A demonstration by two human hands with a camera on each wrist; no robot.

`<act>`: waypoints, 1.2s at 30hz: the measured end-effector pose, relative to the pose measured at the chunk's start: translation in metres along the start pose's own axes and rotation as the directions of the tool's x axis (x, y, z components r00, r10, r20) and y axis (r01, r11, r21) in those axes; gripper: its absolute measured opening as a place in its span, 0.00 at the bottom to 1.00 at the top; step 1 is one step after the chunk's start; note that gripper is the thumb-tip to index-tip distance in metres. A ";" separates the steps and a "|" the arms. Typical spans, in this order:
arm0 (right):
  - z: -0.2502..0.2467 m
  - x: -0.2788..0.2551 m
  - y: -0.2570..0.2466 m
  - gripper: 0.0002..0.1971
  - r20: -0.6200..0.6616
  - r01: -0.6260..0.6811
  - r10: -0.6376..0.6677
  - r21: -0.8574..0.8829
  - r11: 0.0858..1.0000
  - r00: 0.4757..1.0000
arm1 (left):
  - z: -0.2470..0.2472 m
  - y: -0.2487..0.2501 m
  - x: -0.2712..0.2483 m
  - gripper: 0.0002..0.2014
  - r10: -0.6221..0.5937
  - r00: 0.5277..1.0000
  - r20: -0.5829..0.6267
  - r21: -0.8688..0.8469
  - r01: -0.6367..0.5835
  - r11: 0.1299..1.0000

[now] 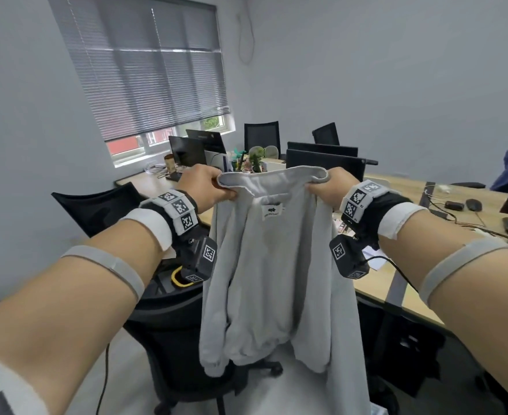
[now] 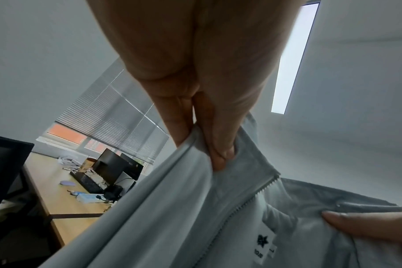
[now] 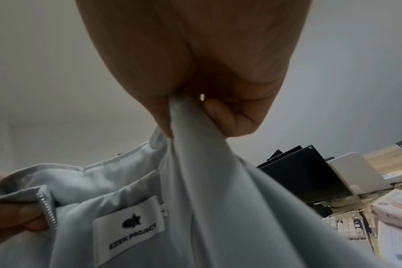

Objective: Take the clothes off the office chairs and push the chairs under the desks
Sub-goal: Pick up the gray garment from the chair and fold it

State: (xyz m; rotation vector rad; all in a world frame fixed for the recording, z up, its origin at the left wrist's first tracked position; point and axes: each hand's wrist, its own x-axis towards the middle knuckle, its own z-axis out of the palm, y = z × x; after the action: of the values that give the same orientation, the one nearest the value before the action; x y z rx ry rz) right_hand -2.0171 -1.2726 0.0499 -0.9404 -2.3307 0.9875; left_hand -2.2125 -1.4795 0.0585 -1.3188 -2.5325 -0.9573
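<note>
**Grey jacket held up by both hands above the chair**

Grey fabric fills the middle of the head view: a light zip-up jacket [image 1: 272, 265] hangs open-fronted in the air, its collar stretched level between the two hands. The left hand [image 1: 206, 187] has its grip curled tight round the collar's left end, fingers and thumb pinching the cloth beside the zipper teeth. The right hand [image 1: 329, 187] pinches the other end in the same closed way, cloth bunched between thumb and fingers. A white label [image 3: 129, 230] sewn inside the neck reads "EZEK PROJECT". The jacket's hem dangles in front of a black office chair [image 1: 180, 348] that stands out from the wooden table [image 1: 375, 286]. Dark monitors [image 1: 321, 163] stand on the table behind the collar, and a window blind [image 1: 151, 70] hangs on the far wall.
</note>
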 end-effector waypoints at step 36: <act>0.033 0.010 -0.046 0.11 0.126 0.157 -0.177 0.151 0.976 0.976 | 0.046 0.072 0.014 0.14 -0.148 0.989 0.018 -0.158 0.149 0.976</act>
State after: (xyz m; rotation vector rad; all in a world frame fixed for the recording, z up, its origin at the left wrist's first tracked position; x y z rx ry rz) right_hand -2.0626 -1.3041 0.0644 -0.6276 -2.3709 1.1609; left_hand -2.1574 -1.4127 0.0615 -1.1850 -2.6383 -1.2087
